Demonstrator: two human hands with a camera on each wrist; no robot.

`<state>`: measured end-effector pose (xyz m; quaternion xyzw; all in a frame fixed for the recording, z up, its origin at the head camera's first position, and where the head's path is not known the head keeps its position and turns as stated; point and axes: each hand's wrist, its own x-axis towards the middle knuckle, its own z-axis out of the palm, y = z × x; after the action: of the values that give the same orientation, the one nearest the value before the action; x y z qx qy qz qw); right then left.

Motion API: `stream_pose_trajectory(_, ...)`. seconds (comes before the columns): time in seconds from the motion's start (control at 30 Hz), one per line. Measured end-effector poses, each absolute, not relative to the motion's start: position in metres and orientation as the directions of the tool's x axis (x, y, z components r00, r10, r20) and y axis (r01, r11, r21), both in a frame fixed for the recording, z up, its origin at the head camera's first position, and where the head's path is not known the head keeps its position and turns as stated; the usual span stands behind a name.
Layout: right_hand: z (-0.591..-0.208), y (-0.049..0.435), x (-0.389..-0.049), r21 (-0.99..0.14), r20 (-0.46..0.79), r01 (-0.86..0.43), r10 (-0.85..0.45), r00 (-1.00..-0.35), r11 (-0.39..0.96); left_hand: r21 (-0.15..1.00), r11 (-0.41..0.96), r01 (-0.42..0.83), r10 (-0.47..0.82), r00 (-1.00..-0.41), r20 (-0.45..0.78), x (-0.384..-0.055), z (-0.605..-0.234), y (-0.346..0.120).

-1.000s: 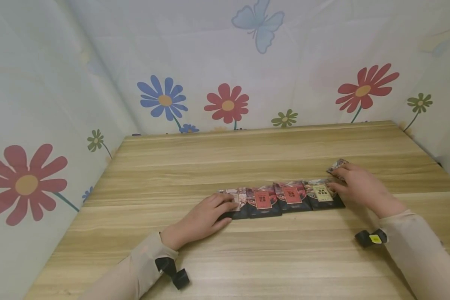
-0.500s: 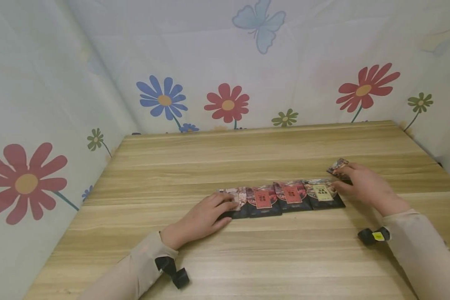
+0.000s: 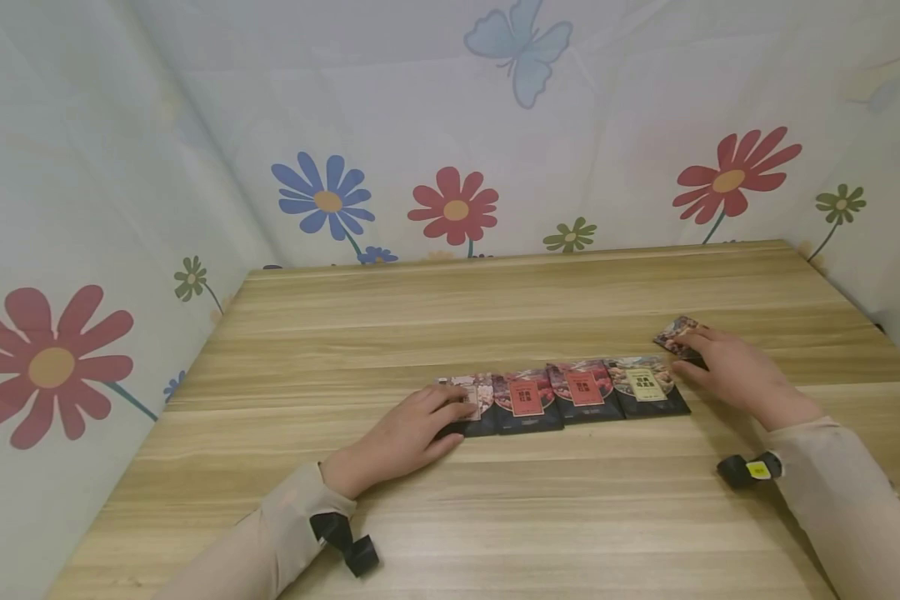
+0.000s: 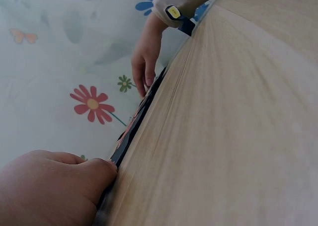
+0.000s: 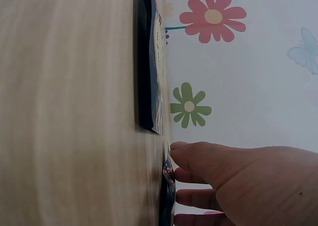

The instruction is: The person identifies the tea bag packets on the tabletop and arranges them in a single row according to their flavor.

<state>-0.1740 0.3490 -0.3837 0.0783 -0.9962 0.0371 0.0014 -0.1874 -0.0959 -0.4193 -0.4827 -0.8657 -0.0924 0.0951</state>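
Several flat tea sachets lie in a row on the wooden table, edges touching or slightly overlapping. My left hand [image 3: 412, 433] rests its fingers on the leftmost sachet [image 3: 484, 398], which has a pale label and is partly covered. Beside it come two red-labelled sachets [image 3: 527, 402] [image 3: 587, 392], then a yellow-labelled sachet [image 3: 646, 387] at the right end. Behind that end, a separate sachet [image 3: 675, 332] lies at an angle. My right hand [image 3: 746, 375] touches it with loosely bent fingers, covering its right part. In the right wrist view, the thumb [image 5: 186, 149] stays off the sachet.
The wooden table [image 3: 495, 317] backs onto a white cloth wall [image 3: 607, 100] printed with flowers and a butterfly. More cloth hangs along the left and right sides. Each wrist wears a black camera strap, with a yellow tag [image 3: 760, 471] on the right one.
My right hand has shifted slightly to the right, off the yellow-labelled sachet, so more of that one and the rear sachet shows. My left hand and the row have stayed still.
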Motion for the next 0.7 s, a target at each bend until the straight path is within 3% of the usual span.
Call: stream_pose_trajectory(0.7,-0.3809,0.347,-0.1735,-0.066,0.023,-0.151,-0.149,-0.989,0.986,0.078,0.518,0.852,0.815,-0.519,0.258,-0.1879,-0.4212,-0.0953)
